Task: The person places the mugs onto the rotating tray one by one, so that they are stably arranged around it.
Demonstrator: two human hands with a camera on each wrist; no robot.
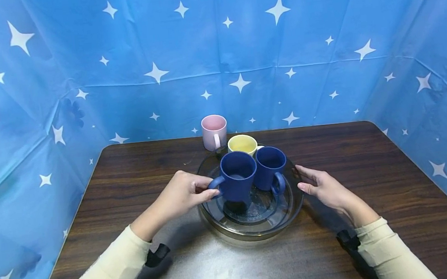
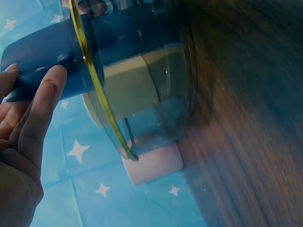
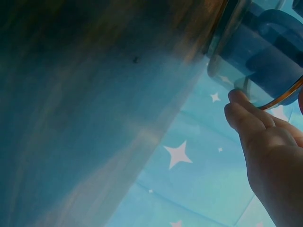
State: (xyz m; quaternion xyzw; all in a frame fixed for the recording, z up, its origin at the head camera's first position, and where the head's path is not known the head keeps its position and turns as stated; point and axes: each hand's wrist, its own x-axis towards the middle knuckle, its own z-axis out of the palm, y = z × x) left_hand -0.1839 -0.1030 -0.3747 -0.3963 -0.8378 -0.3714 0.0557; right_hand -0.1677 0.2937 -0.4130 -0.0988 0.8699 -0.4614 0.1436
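My left hand [image 1: 184, 190] pinches the handle of a dark blue mug [image 1: 237, 181]. That mug is raised over the floor of a clear glass bowl [image 1: 252, 233]. A second blue mug [image 1: 268, 175] stands in the bowl to its right, handle toward the front. Behind them a yellow mug [image 1: 242, 143] appears to stand inside the bowl too; its lower part is hidden in the head view. At the bowl's right side, my right hand [image 1: 327, 190] holds the rim, with fingers [image 3: 241, 113] along the outer wall and thumb at the edge.
A pink mug [image 1: 214, 133] stands on the table behind the bowl, near the far edge. The dark wooden table [image 1: 141, 170] is bordered at the back and sides by a blue star-patterned curtain [image 1: 181, 40].
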